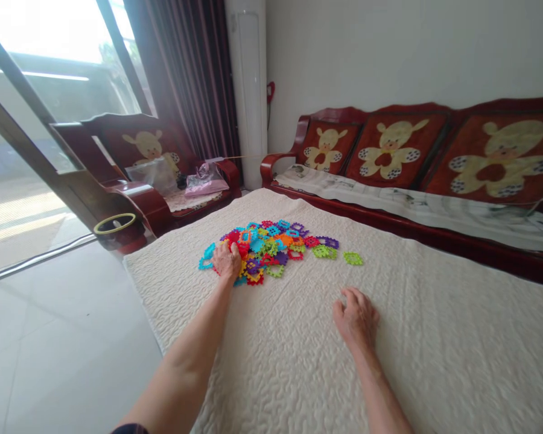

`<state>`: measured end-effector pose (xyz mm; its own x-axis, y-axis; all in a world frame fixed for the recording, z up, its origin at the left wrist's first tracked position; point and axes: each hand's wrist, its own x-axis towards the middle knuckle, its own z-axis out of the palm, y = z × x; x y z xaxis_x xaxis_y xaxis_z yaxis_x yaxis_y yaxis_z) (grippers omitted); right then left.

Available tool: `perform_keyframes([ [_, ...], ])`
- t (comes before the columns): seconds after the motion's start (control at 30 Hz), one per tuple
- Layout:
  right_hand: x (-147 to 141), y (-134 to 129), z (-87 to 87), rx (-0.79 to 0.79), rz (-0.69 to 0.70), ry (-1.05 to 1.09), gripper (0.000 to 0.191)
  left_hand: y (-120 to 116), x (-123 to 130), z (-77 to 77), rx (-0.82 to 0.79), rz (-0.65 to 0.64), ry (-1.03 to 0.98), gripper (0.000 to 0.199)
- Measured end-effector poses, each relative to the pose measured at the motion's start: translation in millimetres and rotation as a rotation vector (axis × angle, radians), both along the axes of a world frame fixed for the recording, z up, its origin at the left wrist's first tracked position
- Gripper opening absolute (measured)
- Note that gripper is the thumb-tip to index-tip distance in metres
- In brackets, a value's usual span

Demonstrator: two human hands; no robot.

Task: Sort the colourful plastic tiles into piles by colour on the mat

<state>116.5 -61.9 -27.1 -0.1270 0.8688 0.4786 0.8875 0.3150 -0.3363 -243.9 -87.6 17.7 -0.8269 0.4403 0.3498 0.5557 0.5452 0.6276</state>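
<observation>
Pieces (257, 244) piled at 12 o'clock. Left hand (227, 261) at pile's 9, apparently picking; can't tell grip. Right hand (356, 314) at 4, loosely parted. Next move calls for single-piece pinch.

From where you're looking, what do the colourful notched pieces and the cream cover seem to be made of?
Notched pieces: probably plastic, perhaps foam, fairly matte; flat, even, saturated colours suggest it. Cream cover: quilted fabric, matte, shown by wavy raised stitching; fibre unclear.
</observation>
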Motion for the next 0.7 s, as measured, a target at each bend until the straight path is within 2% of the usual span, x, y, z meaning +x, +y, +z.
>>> perform_keyframes([
  [0.13, -1.3, -1.2, 2.7, -0.019, -0.012, 0.01, 0.035, 29.9, -4.7, 4.7, 0.019, -0.125, 0.042, 0.045],
  [0.2, -1.5, -1.9, 4.0, -0.031, -0.014, 0.008, 0.036, 34.7, -1.6, 7.3, 0.021, -0.18, 0.056, 0.045],
  [0.27, -1.1, -2.3, 4.4, -0.035, -0.012, 0.003, 0.036, 28.2, 9.0, 6.2, 0.018, -0.208, 0.065, 0.048],
  [0.37, -0.4, -2.1, 2.8, -0.031, -0.008, -0.007, 0.036, 2.7, 34.9, -5.0, -0.062, -0.263, 0.122, 0.059],
  [0.5, 0.1, -1.1, -0.2, -0.025, -0.013, -0.01, 0.036, -23.5, 58.5, -23.2, -0.239, -0.451, 0.286, 0.07],
  [0.57, 0.3, -0.8, -0.8, -0.019, -0.012, -0.014, 0.036, -22.4, 57.4, -25.9, -0.274, -0.477, 0.325, 0.071],
  [0.7, 0.5, -0.7, -0.4, 0.001, -0.011, -0.017, 0.036, -2.1, 40.7, -21.4, -0.253, -0.483, 0.344, 0.068],
])
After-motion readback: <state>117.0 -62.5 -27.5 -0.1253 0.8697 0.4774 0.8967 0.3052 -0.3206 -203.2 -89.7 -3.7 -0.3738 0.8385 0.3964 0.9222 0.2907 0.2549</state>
